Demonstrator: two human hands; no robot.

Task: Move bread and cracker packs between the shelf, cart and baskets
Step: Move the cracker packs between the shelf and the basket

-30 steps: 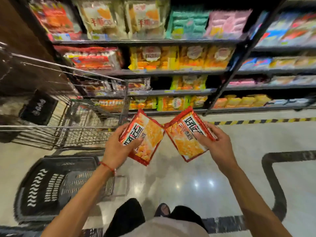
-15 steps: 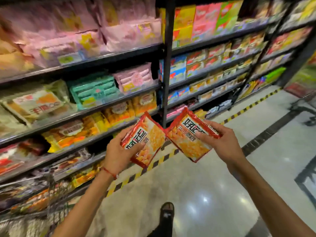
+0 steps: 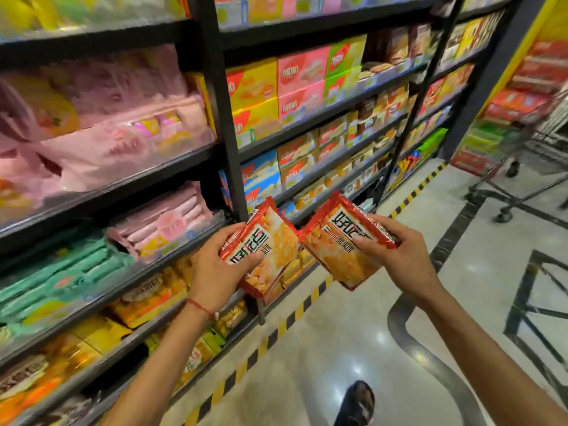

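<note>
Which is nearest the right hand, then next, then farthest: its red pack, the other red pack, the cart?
1. Its red pack, held in the right hand.
2. Other red pack, beside it in the left hand.
3. Cart, far off at right.

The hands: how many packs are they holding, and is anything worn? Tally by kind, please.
Red cracker packs: 2, the left pack in the left hand, the right pack in the right hand
Red wrist string: 1
Total: 3

The red cracker pack [image 3: 261,250] nearer the shelf [image 3: 310,116] and the other red pack [image 3: 341,250] each bear large black characters, seemingly 好吃点; the smaller print is blurred.
</note>
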